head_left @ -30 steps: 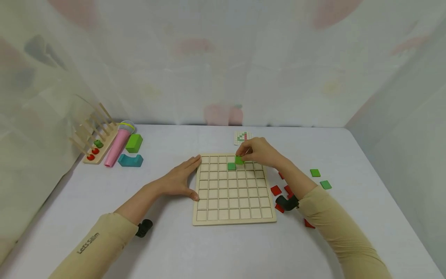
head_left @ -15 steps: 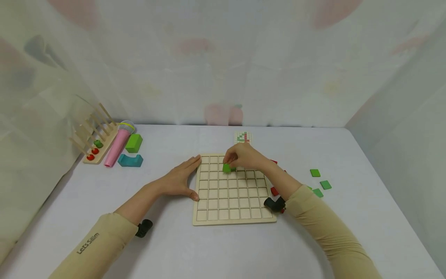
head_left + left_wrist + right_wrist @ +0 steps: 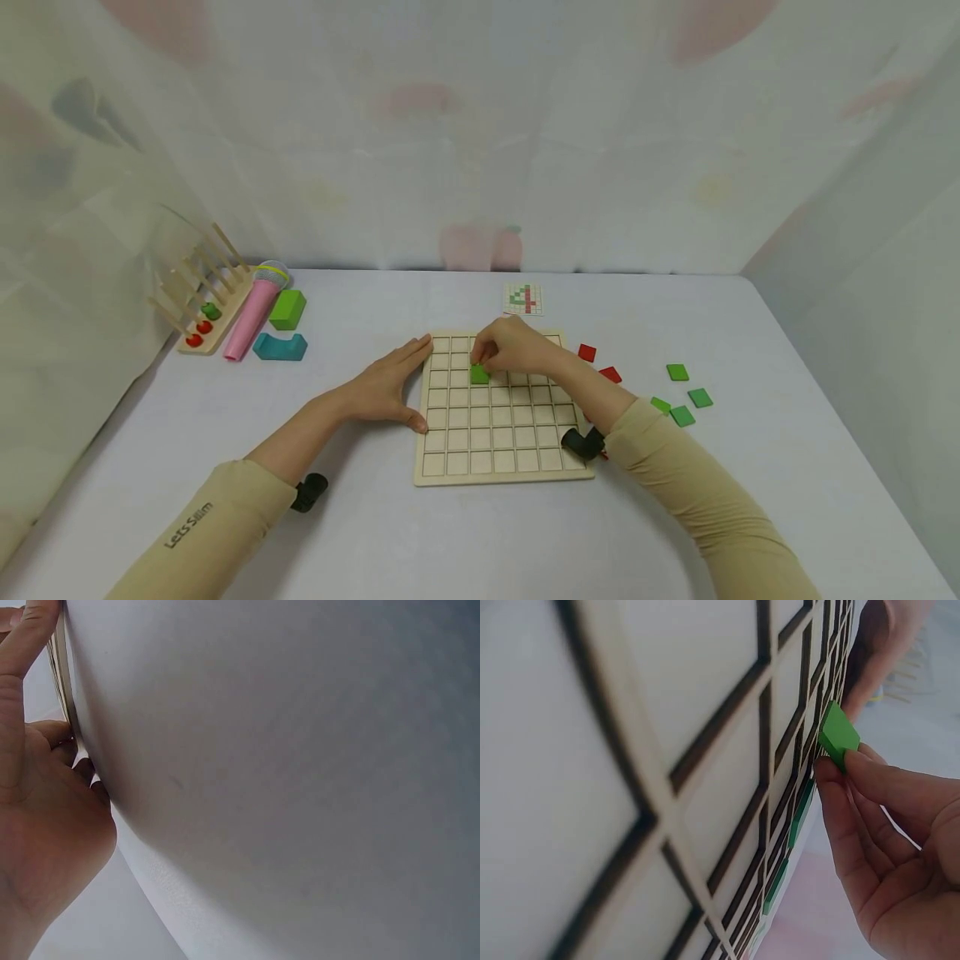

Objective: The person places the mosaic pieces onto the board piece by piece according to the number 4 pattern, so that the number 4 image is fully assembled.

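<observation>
The left hand lies flat with straight fingers against the left edge of the wooden grid board, holding nothing; on the board, the right hand pinches a green tile in curled fingertips, tilted over an upper cell; beyond lies a pattern card.

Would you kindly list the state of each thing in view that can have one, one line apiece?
left hand: open, fingers straight, resting against the board's left edge.
right hand: pinches a green tile.
green tile: tilted, held over a cell, not yet flat.
grid board: flat on the table, most cells empty.
placed green tiles: seated in cells.
loose red tiles: lying flat on the table.
loose green tiles: lying flat on the table.
</observation>
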Demonstrator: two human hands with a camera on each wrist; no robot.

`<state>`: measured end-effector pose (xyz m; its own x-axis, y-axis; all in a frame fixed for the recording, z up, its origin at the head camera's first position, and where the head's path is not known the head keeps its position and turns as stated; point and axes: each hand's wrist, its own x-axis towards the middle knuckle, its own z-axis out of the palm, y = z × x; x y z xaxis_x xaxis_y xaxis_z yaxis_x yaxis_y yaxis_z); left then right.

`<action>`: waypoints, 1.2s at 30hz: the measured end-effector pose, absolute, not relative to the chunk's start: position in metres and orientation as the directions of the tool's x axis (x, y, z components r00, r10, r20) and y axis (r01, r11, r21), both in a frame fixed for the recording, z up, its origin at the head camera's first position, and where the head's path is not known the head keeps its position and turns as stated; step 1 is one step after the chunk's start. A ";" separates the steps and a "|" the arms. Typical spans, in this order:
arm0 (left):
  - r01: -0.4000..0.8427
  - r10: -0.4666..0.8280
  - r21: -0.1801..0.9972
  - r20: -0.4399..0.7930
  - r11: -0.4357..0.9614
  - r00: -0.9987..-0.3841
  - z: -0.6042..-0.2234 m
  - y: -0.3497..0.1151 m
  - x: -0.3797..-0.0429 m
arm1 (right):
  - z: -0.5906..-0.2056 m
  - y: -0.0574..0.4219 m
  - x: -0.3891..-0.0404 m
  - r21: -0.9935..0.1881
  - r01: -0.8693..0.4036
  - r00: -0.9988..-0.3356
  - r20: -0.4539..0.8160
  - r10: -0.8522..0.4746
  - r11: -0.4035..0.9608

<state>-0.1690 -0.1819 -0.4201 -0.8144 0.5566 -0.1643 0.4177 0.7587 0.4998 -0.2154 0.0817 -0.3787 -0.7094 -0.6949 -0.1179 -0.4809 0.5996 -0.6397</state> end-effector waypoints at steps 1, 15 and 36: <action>0.419 0.558 0.500 -0.162 0.757 -0.814 -0.420 -0.182 -0.169 | -0.379 0.081 -0.215 -0.637 -0.479 -0.711 -0.122 -0.693 0.604; 0.418 0.556 0.500 -0.160 0.758 -0.816 -0.423 -0.182 -0.169 | -0.381 0.079 -0.211 -0.610 -0.464 -0.733 -0.142 -0.665 0.642; 0.408 0.551 0.505 -0.170 0.761 -0.817 -0.423 -0.183 -0.169 | -0.384 0.078 -0.211 -0.569 -0.496 -0.732 -0.133 -0.668 0.657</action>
<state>-0.1692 -0.1831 -0.4228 -0.8171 0.5509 -0.1700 0.4078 0.7607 0.5050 -0.2107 0.0783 -0.3845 -0.7323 -0.6679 -0.1329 -0.4956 0.6566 -0.5686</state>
